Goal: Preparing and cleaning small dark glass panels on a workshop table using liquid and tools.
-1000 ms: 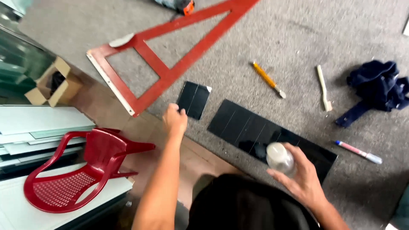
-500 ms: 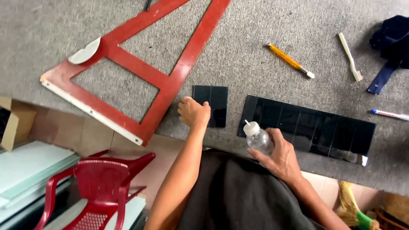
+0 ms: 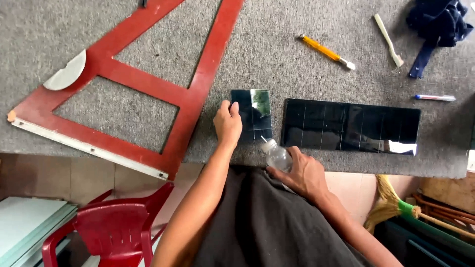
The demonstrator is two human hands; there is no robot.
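L hand (image 3: 228, 123) lies palm down w/ fingers together on the L edge of a small dark glossy glass rectangle (image 3: 255, 114), scored w/ thin lines, flat on the grey carpeted table top (image 3: 277, 59). Hand is mostly flat, not wrapped round anything; thumb side sits on the carpet at the glass's 9 o'clock.

R hand (image 3: 303, 174) is curled round a small clear plastic bottle w/ white nozzle (image 3: 276, 155), held tilted, nozzle pointing to approx 11 o'clock, toward the small glass's lower R corner. Whether the nozzle tip touches the glass I can't tell. Bottle sits at the table's near edge, at 5 o'clock from the small glass.

At 3 o'clock from the small glass, just beside but apart, lies a long dark glass strip (image 3: 351, 126) w/ several vertical score lines.

Other items on the carpet:
- big red triangular frame square w/ pale metal edge (image 3: 148, 89), at 9 o'clock from L hand, its R leg near the small glass
- yellow-handled cutter tool (image 3: 325, 51), at 1 o'clock from small glass
- cream toothbrush-like brush (image 3: 388, 40), farther R
- dark blue cloth (image 3: 438, 24), top R corner
- white marker w/ red and blue ends (image 3: 434, 98), at 1 o'clock from the long strip's R end

Below table: red plastic chair (image 3: 118, 227) at 7 o'clock, broom w/ green collar (image 3: 401, 210) at 4 o'clock. Person's dark shirt (image 3: 257, 222) fills the bottom centre.
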